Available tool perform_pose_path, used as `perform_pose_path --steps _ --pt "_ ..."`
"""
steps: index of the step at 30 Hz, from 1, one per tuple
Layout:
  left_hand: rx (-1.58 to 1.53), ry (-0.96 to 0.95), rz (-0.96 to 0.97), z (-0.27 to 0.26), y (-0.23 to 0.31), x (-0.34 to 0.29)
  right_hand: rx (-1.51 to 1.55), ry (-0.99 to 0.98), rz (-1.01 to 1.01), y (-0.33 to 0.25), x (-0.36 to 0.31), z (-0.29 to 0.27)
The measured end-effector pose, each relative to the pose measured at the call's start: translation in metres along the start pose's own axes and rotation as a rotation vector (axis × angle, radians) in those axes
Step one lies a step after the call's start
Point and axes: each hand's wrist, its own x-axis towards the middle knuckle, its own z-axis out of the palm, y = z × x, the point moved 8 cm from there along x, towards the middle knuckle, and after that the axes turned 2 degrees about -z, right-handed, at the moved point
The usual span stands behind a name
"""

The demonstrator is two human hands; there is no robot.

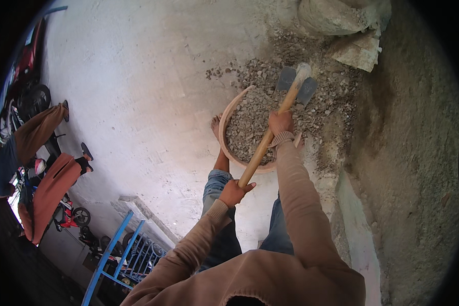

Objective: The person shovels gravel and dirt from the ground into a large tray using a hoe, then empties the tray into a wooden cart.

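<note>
A hoe (262,149) with a pale wooden handle lies slantwise across the view, its grey metal blade (306,91) at the gravel. Near the handle's lower end my left hand (233,193) is wrapped round it. Higher up, closer to the blade, my right hand (281,123) grips the same handle. Beneath the handle is a round, shallow tan basin (228,146), filled with grey gravel (245,127). Its left rim shows plainly; the right side is partly hidden by my arm and the stones. My bare left foot (215,126) stands beside the basin's left rim.
Loose gravel (336,104) spreads past the basin towards a dusty sack (336,18) at the far right. A rough wall (413,168) runs along the right. To the left are two people (51,186), parked motorbikes (69,217) and a blue metal gate (109,250).
</note>
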Motion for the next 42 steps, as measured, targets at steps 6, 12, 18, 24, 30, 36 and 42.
perform_pose_path --steps 6,12,18,24,30,36,42 --pt "0.408 0.047 0.127 -0.036 -0.026 0.026 0.155 0.095 -0.218 0.073 0.032 0.038" --pt "0.523 0.112 0.064 -0.073 -0.048 -0.063 0.54 0.022 -0.061 0.107 -0.041 0.078" --pt "0.752 0.093 -0.064 -0.127 -0.088 -0.141 0.718 -0.214 0.13 0.1 -0.168 0.09" --pt "0.644 0.208 0.278 -0.059 0.0 -0.063 0.956 0.103 0.036 0.12 -0.079 -0.016" --pt "0.513 0.176 0.419 0.062 0.132 0.094 0.313 0.221 -0.024 0.15 0.177 -0.137" --pt "0.446 0.115 0.326 0.09 0.226 0.061 0.386 0.268 0.059 0.146 0.229 -0.214" --pt "0.423 0.147 0.101 0.063 0.093 0.008 0.439 -0.043 -0.113 0.1 0.11 -0.052"
